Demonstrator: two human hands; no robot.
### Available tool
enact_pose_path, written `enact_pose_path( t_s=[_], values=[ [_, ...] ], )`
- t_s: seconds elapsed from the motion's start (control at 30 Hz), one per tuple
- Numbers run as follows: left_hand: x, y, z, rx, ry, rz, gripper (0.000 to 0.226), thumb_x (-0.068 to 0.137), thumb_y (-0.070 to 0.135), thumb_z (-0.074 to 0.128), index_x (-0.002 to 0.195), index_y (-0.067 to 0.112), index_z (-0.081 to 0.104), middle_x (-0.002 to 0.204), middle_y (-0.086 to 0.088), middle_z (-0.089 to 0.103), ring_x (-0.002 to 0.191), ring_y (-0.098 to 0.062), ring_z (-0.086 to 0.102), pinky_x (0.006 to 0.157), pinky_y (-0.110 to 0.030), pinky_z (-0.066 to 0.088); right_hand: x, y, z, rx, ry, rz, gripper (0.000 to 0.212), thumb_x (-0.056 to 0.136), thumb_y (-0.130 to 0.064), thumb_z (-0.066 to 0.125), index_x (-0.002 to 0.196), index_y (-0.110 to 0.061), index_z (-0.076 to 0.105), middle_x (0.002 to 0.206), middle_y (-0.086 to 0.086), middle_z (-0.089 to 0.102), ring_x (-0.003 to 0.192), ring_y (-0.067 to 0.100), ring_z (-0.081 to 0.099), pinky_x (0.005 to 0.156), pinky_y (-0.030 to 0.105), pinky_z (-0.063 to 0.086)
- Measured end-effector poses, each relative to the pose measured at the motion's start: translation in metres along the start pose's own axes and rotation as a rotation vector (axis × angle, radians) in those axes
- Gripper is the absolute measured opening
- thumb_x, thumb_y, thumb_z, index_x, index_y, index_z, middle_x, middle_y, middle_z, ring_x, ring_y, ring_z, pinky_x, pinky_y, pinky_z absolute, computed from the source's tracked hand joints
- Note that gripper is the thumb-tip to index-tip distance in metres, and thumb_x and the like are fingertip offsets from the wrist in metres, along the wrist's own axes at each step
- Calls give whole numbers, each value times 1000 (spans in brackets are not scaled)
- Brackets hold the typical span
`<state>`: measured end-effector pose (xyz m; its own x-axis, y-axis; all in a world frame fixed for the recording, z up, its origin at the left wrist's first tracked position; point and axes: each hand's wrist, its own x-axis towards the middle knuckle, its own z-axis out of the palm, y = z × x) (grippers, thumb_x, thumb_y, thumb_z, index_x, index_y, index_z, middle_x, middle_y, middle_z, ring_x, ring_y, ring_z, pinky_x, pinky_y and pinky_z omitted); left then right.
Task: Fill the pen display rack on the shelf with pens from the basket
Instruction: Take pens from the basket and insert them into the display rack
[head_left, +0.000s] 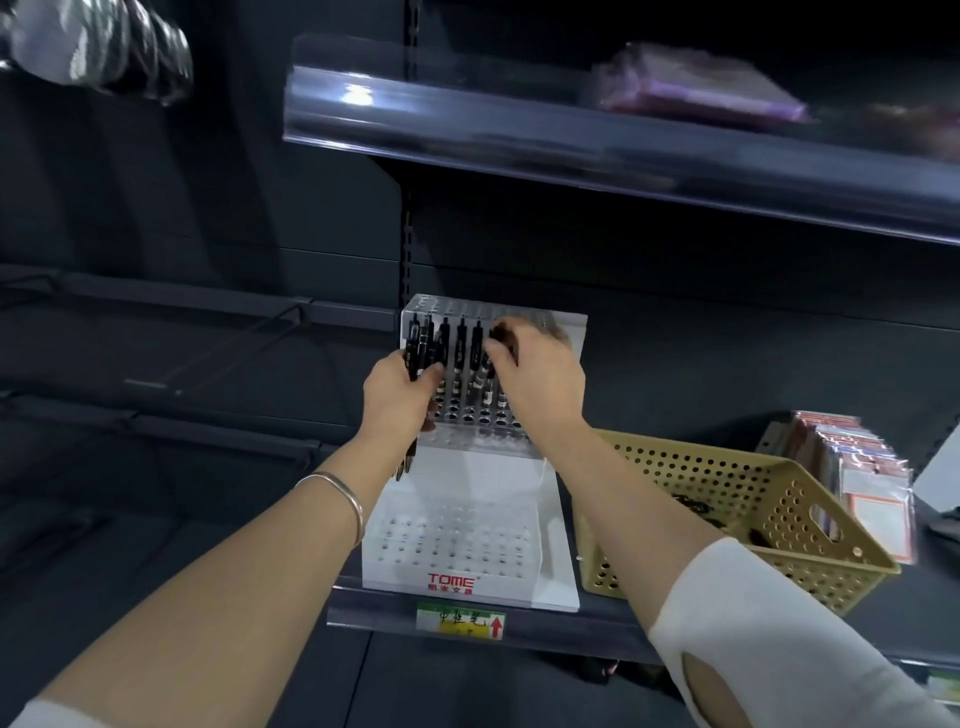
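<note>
Dark shop shelving, dim light. One white pen display rack (467, 525) stands on the shelf (358, 605), and one tan basket (789, 519) sits just beside it, below and to the right of the fingers. Step in hand looks like loading the rack's back row. The right hand (540, 379) has its fingers (506, 332) pinched on a single pen (493, 364) at the top of the rack, apparently seating it in a hole. The left hand (397, 395) has its fingers (434, 371) clamped round a bundle of pens (418, 353); the count is unclear, several. About three standing pens (461, 343) are already in the rack, just left of the right fingers. Many holes below the fingers are unfilled, so the task is at an early stage. Next move likely needs the right fingers to let go, take one pen from the bundle and line its tip up with the next free hole to their right. A few dark pens lie in the basket, not countable. One bracelet (337, 493) is on the left wrist.
</note>
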<state>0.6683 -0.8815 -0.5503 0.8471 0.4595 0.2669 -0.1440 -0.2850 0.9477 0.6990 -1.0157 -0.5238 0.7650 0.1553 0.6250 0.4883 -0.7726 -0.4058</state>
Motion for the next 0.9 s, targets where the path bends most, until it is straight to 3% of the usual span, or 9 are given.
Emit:
enact_pose_path(
  t_s=[0.17, 0.37, 0.5, 0.63, 0.77, 0.83, 0.9],
  values=[
    [7, -2, 2, -24, -34, -11, 10, 90, 15, 58, 91, 5, 57, 73, -10, 56, 56, -19, 55, 39, -22, 47, 20, -1, 23, -250, 55, -56, 30, 91, -37, 51, 108, -17, 66, 125, -3, 50, 123, 26, 35, 91, 37, 29],
    [12, -1, 3, -86, -55, -16, 16, 90, 12, 57, 74, 15, 53, 63, -5, 53, 51, -19, 52, 43, -24, 45, 26, -3, 34, -197, 182, -57, 22, 83, -33, 62, 91, -13, 69, 104, 5, 61, 107, 36, 51, 80, 40, 29],
    [14, -1, 5, -108, -60, -13, 16, 90, 13, 57, 75, 19, 55, 64, -3, 54, 52, -18, 52, 46, -26, 45, 32, 0, 27, -161, -36, 66, 26, 86, -42, 58, 105, -25, 60, 120, -4, 51, 122, 24, 38, 90, 36, 25],
    [15, -2, 8, -127, -77, -16, 13, 90, 13, 57, 77, 16, 55, 64, -4, 54, 50, -18, 51, 43, -24, 45, 32, -1, 28, -39, -33, 103, 17, 89, -41, 54, 97, -30, 64, 119, -9, 51, 121, 20, 37, 90, 37, 26],
    [16, -2, 8, -193, -100, -47, 13, 89, 11, 59, 78, 13, 54, 63, -6, 53, 49, -18, 51, 43, -25, 43, 35, 0, 29, -87, -51, 139, 16, 89, -40, 54, 98, -31, 64, 122, -9, 47, 123, 20, 34, 98, 41, 24],
    [13, -1, 7, -252, -114, -56, 12, 88, 9, 61, 78, 13, 55, 65, -5, 55, 49, -18, 52, 43, -24, 41, 32, -3, 30, -122, 55, 97, 15, 86, -37, 58, 94, -27, 66, 119, -5, 51, 121, 24, 39, 101, 45, 26],
    [11, 0, 6, -286, -131, -35, 10, 87, 7, 62, 81, 13, 57, 66, -6, 57, 48, -17, 54, 43, -24, 40, 27, -8, 31, -126, 326, -30, 12, 80, -30, 64, 82, -21, 70, 102, 1, 61, 102, 30, 53, 88, 42, 39]
  ],
)
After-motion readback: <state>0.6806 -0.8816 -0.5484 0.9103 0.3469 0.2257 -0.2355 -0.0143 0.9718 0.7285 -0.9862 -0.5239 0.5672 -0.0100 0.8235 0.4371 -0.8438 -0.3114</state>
